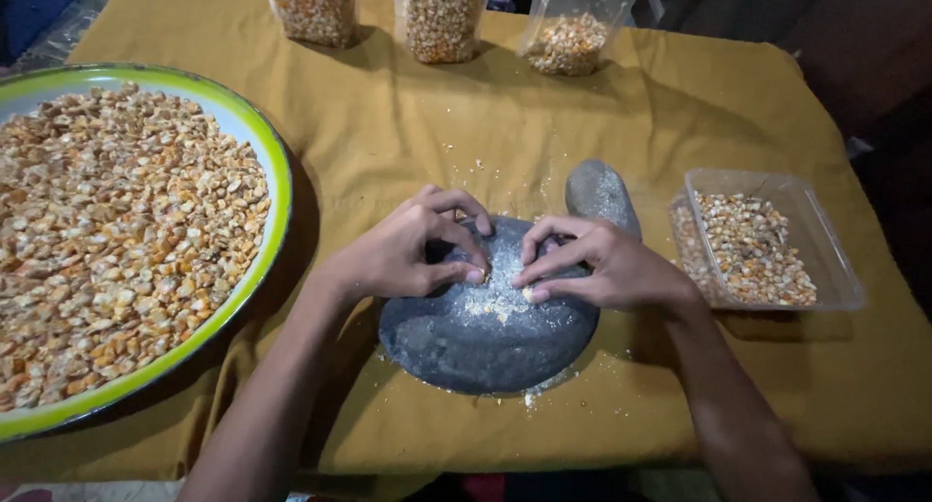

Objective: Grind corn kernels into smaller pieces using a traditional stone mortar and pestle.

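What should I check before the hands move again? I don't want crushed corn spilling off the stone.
1. Crushed corn heaped near the middle of the grinding stone: ok.
2. Both hands on the heap: left hand and right hand cupped round it, fingertips touching the meal: ok.
3. Cloth free of spill: not ok, crumbs lie beyond the stone's far and near edges.
4. Hand stone out of the way: ok, lying behind the right hand.
5. Plastic tub within reach: ok, beside the right hand.
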